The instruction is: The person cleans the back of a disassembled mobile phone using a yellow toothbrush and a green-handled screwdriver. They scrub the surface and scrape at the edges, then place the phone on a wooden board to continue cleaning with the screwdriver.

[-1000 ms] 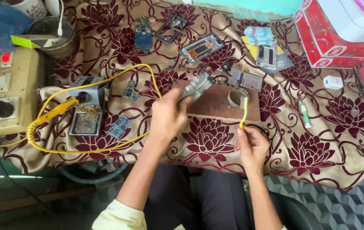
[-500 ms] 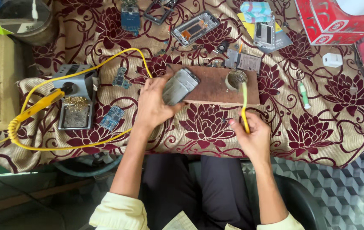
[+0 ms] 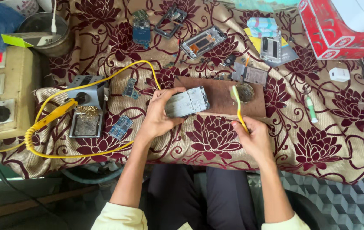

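My left hand [image 3: 159, 116] grips an opened grey phone body [image 3: 187, 102], held flat just over the near left corner of a brown wooden board [image 3: 222, 100]. My right hand [image 3: 254, 138] holds a yellow-green toothbrush [image 3: 238, 106] by its handle, the bristle end pointing up over the board, close to a small round dish [image 3: 246, 91]. The brush head is a short way right of the phone and not touching it.
A floral maroon and gold cloth [image 3: 326, 145] covers the table. A soldering iron with a yellow coiled cord [image 3: 54, 114] rests in its stand [image 3: 86, 108] at left, beside a beige power box [image 3: 1, 91]. Phone frames [image 3: 202, 41], circuit boards [image 3: 120, 126] and a red box [image 3: 339, 30] lie behind.
My left hand has lowered the phone body from a raised, tilted hold to flat over the board. My right hand with the toothbrush has shifted slightly toward the board.
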